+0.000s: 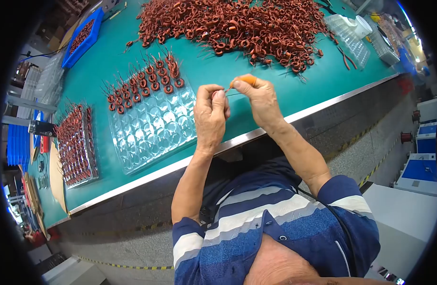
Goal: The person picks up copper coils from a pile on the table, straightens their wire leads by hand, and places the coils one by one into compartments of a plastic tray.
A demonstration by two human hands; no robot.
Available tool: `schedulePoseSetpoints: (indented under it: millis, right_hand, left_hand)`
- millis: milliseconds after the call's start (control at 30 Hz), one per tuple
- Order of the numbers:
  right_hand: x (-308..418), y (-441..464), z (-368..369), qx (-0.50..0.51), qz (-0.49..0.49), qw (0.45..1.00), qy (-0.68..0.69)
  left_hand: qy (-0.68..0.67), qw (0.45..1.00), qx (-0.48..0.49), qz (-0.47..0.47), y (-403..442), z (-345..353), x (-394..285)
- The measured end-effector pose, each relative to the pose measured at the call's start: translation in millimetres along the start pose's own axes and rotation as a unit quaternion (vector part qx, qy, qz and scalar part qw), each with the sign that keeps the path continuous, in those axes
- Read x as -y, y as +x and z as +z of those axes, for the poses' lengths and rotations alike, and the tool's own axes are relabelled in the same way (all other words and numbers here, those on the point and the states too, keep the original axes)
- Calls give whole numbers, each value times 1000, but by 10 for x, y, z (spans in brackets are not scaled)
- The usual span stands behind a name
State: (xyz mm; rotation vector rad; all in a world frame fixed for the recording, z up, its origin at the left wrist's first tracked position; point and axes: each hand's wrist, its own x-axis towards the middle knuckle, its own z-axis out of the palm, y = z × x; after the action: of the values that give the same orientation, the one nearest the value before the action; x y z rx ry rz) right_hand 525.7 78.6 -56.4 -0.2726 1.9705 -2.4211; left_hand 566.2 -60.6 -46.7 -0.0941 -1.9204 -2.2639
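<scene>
Near the centre of the frame, above the table's metal edge (294, 115), your two bare hands meet almost tip to tip. Your left hand (210, 114) has its thumb and fingers clamped on a small reddish piece (214, 94), most of it hidden, so you cannot tell its full shape. Your right hand (262, 99) has thumb and index finger drawn together beside a smooth, rounded orange piece (246, 79); whether that is a handle or a finger cover you cannot tell. A thin wire (233, 93) spans the narrow gap between your hands; its hold on the right is too small to make out.

Just left of your left hand lies a clear plastic tray (152, 133), glossy and moulded in round cups, with red-brown rings (155, 86) standing along its upper part, stiff wire ends bristling upward. Farther left, a second tray (93, 177) is packed with similar rings. Across the top of the frame spreads a tangled heap (237, 33) of rings and wires on the flat green table (111, 57). Red-handled pliers (345, 58) lie at the upper right, by ridged clear trays (349, 40). At the upper left sits a blue plastic bin (95, 26) of small dark-red pieces (82, 37).
</scene>
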Motion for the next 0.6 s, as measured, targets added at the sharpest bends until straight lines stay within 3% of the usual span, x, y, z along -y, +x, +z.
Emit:
schedulePoseSetpoints:
  millis: [133, 300, 400, 500, 533, 600]
  right_hand:
    - [-42, -48, 72, -25, 30, 998, -41]
    - [-117, -111, 41, 51, 40, 997, -35]
    - [-6, -162, 73, 9, -113, 969, -219]
    - [285, -177, 114, 23, -89, 973, -210]
    - [270, -166, 78, 23, -42, 983, -178]
    - [121, -136, 75, 31, 49, 993, -105]
  left_hand:
    - [0, 999, -32, -26, 30, -76, 43]
    - [33, 998, 59, -8, -5, -148, -7]
    - [169, 985, 35, 29, -30, -179, -60]
    - [224, 973, 19, 41, -86, -244, -115]
    - [231, 971, 19, 55, -93, -224, -133]
    - [130, 990, 41, 15, -119, -302, -50]
